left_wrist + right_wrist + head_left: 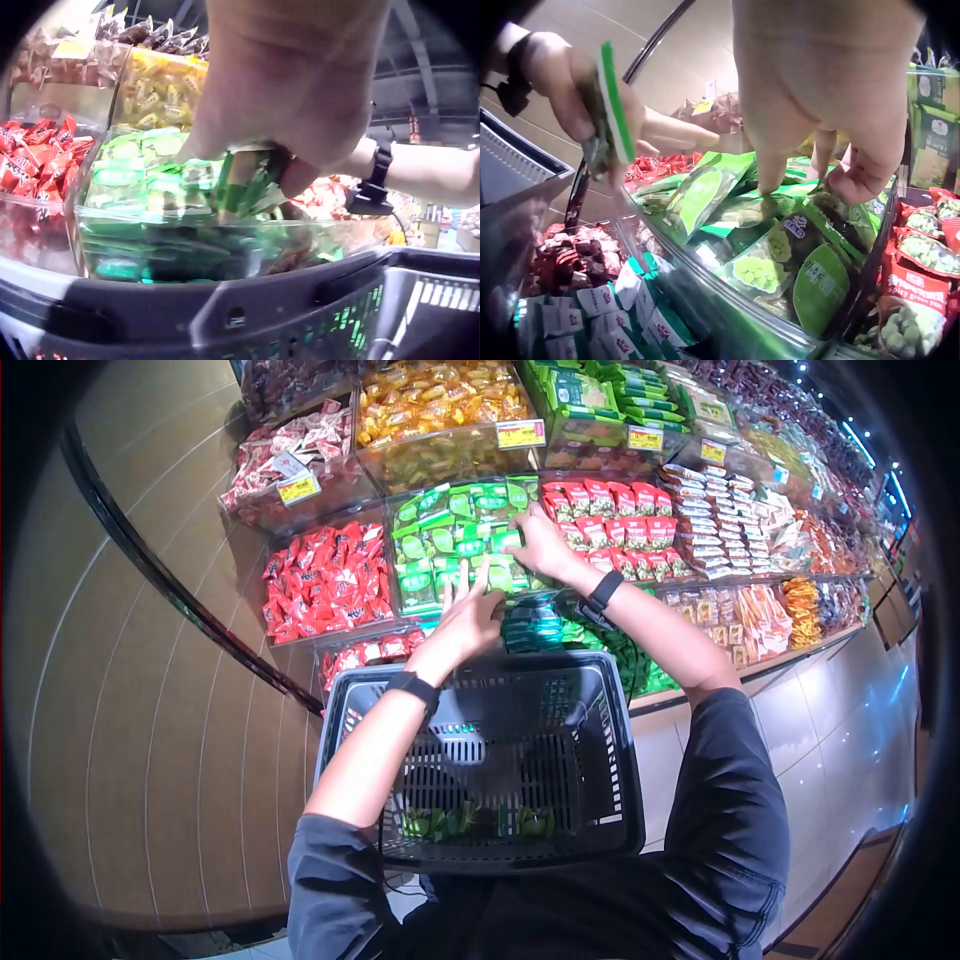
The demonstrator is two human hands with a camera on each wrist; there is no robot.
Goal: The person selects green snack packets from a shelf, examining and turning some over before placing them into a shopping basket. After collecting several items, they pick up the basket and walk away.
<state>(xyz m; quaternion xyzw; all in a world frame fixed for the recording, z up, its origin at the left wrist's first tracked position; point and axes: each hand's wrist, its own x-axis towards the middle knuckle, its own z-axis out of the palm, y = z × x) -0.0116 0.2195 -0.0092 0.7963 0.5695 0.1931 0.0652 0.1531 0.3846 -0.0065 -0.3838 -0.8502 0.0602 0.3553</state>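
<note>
My left hand (468,625) is over the near left edge of a clear bin of green snack packets (420,545). It holds a green-edged snack packet (613,105) between thumb and palm, with some fingers stretched out. My right hand (548,548) reaches into the same bin from the right. Its thumb and curled fingertips pinch a green snack packet (739,214) among the pile, the fingertips partly sunk between packets. A grey shopping basket (628,780) stands below my forearms, with a few green packets (535,822) at its bottom.
Red candy packets (328,582) fill the bin to the left, and red green-pea packets (615,530) the one to the right. Yellow candies (440,405) lie behind. White-and-teal packets (615,322) sit in a lower bin. A dark curved rail (180,590) runs along the left.
</note>
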